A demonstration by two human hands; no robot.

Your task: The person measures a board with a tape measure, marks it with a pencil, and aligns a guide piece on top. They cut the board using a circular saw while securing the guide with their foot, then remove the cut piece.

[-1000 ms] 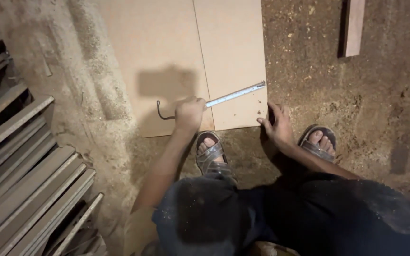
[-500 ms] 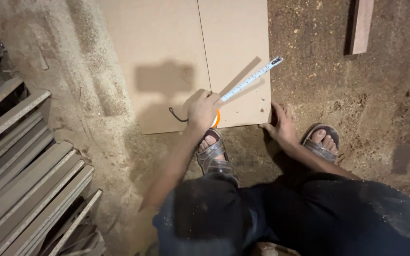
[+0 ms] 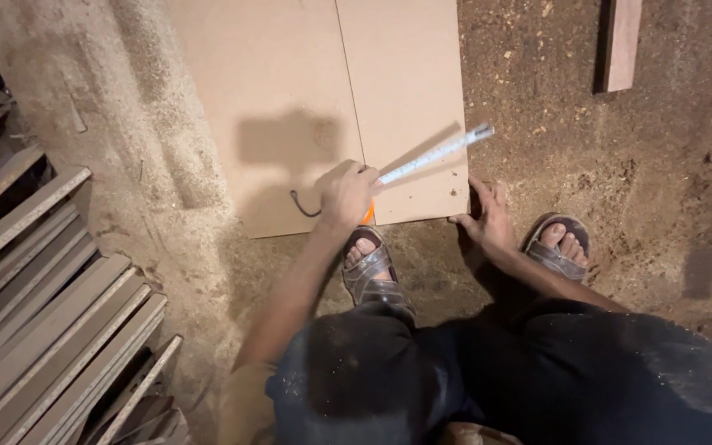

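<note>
My left hand grips an orange tape measure at the near edge of a flat brown board lying on the floor. The tape's blade sticks out to the right and is lifted off the board, its tip in the air past the board's right edge. A dark cord loop hangs from the tape case. My right hand rests with fingers spread at the board's near right corner, touching its edge. A thin line or seam runs lengthwise down the board.
My sandalled feet stand on the sawdust-covered floor just below the board. A stack of long grey planks lies at the left. A short wooden piece lies at the upper right.
The tape blade, first lying flat across the board's near edge, has lifted and swung upward to the right. My right hand let go of its end and stayed at the board's corner.
</note>
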